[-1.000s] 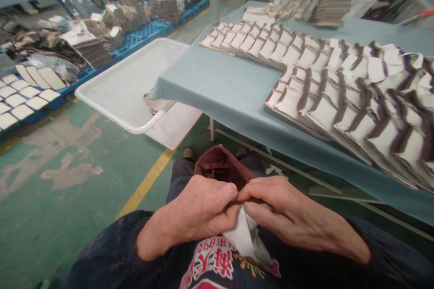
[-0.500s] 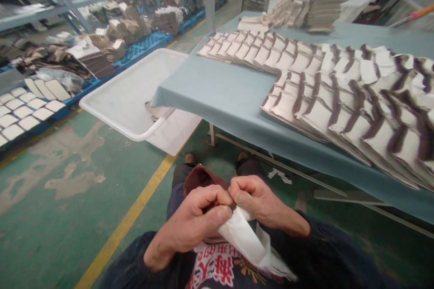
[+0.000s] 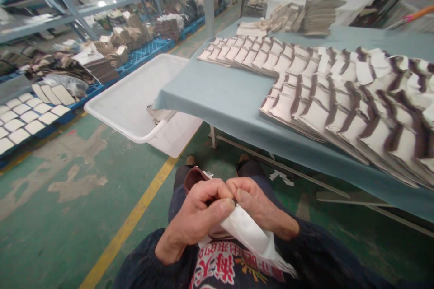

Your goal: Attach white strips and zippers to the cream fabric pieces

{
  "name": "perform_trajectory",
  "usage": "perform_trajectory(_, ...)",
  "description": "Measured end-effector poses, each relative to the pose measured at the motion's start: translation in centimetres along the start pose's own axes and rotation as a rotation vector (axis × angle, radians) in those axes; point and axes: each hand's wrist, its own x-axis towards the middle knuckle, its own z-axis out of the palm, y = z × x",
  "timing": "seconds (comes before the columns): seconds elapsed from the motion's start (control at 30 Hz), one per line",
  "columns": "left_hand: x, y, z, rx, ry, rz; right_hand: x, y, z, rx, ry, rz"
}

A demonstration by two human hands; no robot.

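Note:
Over the lap, my left hand [image 3: 200, 210] and my right hand [image 3: 261, 203] meet fingertip to fingertip, both closed in a pinch on a piece of fabric. Its white part [image 3: 251, 230] hangs down to the right across a dark apron with red and white print [image 3: 220, 266]. A dark reddish-brown part [image 3: 195, 178] of the fabric shows behind my left hand. The exact edge between the fingertips is hidden by the fingers.
Ahead and to the right, a blue-covered table [image 3: 220, 86] bears overlapping rows of white and brown pieces [image 3: 315, 104]. A white plastic tub [image 3: 125, 95] stands at its left corner. Blue pallets [image 3: 149, 49] with stacked pieces lie farther left.
Both hands have drawn slightly closer together, still pinching the fabric. The white part hangs flatter, and less of the brown part shows. The view has shifted slightly.

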Motion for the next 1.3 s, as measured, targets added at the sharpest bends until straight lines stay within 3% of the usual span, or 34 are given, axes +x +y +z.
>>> perform_trajectory(0.1,0.0,0.4,-0.8,0.055,-0.043,-0.018,0.2,-1.0,-0.7,-0.115,-0.022,-0.015)
perform_trajectory(0.37,-1.1,1.4,-3.9,0.262,-0.161,-0.043,-0.7,-4.2,-2.6,-0.635,0.005,-0.237)
perform_trajectory(0.5,-0.9,1.9,-3.7,0.277,-0.168,-0.015,-0.7,-4.1,-2.5,-0.705,0.019,-0.31)
perform_trajectory(0.73,-0.1,1.8,-3.4,0.31,-0.209,-0.1,0.3,-4.0,-2.6,-0.851,0.041,-0.477)
perform_trajectory(0.93,-0.3,2.3,-3.6,0.481,-0.272,-0.063,0.6,-4.1,-2.6,-0.969,0.029,-0.502)
perform_trajectory(1.0,-0.5,2.2,-3.3,0.61,-0.225,-0.026,0.6,-4.2,-2.4,-0.993,0.021,-0.519)
perform_trajectory(1.17,-0.9,1.0,-2.9,0.89,0.0,0.229,1.1,-4.2,-2.2,-0.992,0.041,-0.482)
perform_trajectory(1.3,-1.2,0.1,-3.4,0.808,0.021,0.171,1.4,-3.7,-2.3,-0.925,0.049,-0.348)
